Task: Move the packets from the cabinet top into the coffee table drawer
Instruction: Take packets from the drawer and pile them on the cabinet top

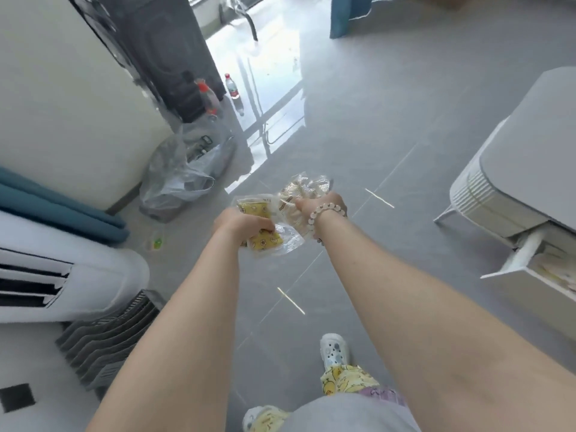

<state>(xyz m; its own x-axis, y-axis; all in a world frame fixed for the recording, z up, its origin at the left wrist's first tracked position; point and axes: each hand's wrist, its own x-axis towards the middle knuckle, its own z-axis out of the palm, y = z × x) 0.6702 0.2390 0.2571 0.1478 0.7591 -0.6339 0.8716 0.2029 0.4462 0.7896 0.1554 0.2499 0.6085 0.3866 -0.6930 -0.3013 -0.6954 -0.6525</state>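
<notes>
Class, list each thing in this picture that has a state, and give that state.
Left hand: grips yellow packet.
Right hand: grips clear packets.
Coffee table drawer: open, something inside.
Plastic bag: crumpled on floor.
Red-capped bottle: upright.

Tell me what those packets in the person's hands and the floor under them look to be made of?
The packets look like thin clear plastic film: see-through, crinkled, glinting, with yellow contents in one. The floor looks like glossy grey tile, probably ceramic: it mirrors the window light and shows straight joint lines.
</notes>
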